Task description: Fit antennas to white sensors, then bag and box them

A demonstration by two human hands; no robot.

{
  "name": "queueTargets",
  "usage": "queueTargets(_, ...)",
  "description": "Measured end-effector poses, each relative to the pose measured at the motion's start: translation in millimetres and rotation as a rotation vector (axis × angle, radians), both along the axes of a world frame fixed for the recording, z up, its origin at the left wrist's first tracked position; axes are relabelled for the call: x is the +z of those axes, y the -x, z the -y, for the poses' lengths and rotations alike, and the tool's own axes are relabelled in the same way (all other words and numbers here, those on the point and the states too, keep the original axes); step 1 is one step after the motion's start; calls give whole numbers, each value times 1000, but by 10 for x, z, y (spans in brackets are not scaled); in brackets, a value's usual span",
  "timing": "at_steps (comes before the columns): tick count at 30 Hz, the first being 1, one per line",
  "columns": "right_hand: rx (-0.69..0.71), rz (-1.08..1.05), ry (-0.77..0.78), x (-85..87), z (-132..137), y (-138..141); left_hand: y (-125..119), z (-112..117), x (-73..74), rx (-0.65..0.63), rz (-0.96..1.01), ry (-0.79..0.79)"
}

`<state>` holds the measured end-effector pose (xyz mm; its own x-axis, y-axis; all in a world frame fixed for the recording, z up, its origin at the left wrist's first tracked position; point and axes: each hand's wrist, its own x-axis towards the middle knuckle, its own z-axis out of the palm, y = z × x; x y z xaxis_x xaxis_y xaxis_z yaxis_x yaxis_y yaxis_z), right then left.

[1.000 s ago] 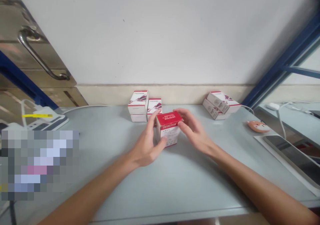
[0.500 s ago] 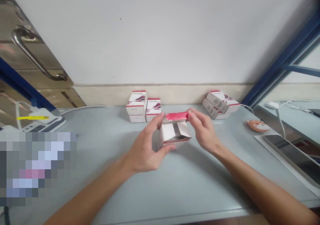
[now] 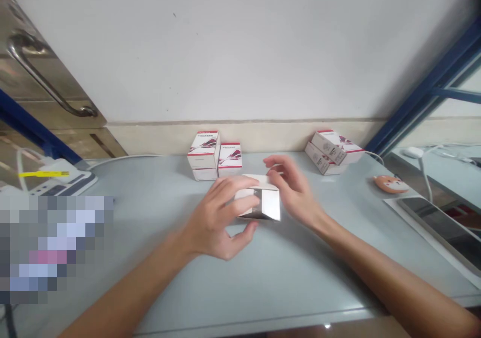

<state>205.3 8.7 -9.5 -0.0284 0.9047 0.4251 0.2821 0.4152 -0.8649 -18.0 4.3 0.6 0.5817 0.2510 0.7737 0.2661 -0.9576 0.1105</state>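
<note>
Carton (image 3: 269, 202), one — was open-topped, between left hand (image 3: 216, 222) and right hand (image 3: 295, 190). Left: fingers spread across its top, grip unclear. Right: loosely curled at the raised lid (image 3: 267, 182), hold unclear — hard pressing could have creased the flaps (image 3: 272, 206).

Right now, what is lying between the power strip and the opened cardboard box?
The head view shows grey tabletop, then the left hand at the box.

The left hand (image 3: 214, 222) is curving around an open white carton (image 3: 271, 206), its fingers reaching over the opening, while the right hand (image 3: 295, 192) is bending beside the raised lid (image 3: 264, 181). Behind, red-trimmed boxes (image 3: 230, 156) are standing in two groups on the tabletop (image 3: 240, 288), near the wall (image 3: 240, 52).
</note>
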Motion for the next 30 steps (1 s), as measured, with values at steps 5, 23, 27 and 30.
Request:
queueTargets(5, 53, 368, -557, 117, 103, -71, -15, -41, -29, 49, 4, -41)
queueTargets(23, -125, 439, -740, 189, 14, -149, 5, -105, -107, 194, 70, -121)
queueTargets(27, -183, 569, -718, 79, 1, -92, 17, -138, -181, 257, 92, -177)
queueTargets(30, -206, 594, -630, -1, 58, 9, 25, -151, -226, 318, 111, -205)
